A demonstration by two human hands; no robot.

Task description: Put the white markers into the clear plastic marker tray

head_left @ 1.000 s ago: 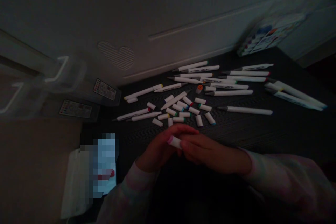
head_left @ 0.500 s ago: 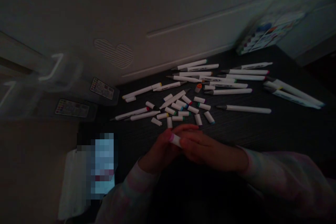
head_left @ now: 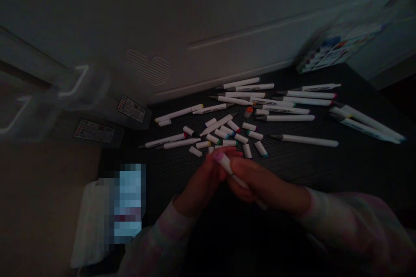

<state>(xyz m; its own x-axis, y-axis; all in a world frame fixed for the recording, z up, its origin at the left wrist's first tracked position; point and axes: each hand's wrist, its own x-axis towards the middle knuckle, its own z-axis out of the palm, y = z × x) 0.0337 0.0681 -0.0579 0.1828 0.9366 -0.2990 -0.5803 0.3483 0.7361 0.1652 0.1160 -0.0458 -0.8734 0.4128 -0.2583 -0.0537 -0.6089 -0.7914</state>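
The scene is very dim. My two hands meet over the near part of a dark table [head_left: 341, 164]. My right hand [head_left: 260, 184] is closed around a white marker [head_left: 237, 177] that runs diagonally through it, pink-capped end up and to the left. My left hand [head_left: 203, 181] pinches that pink cap end with its fingertips. Just beyond my fingers lie several loose white marker caps [head_left: 227, 136] with coloured ends, and farther back several long white markers [head_left: 286, 106].
Clear plastic cases with colour-chart labels [head_left: 130, 108] sit at the left against a pale wall. A colourful marker box [head_left: 338, 49] leans at the back right. A white object with a blurred blue patch [head_left: 107, 220] lies at my near left.
The marker in my hands has swung from nearly level to a steeper diagonal, with more of its white body showing below my right hand. My hands shifted slightly forward toward the caps.
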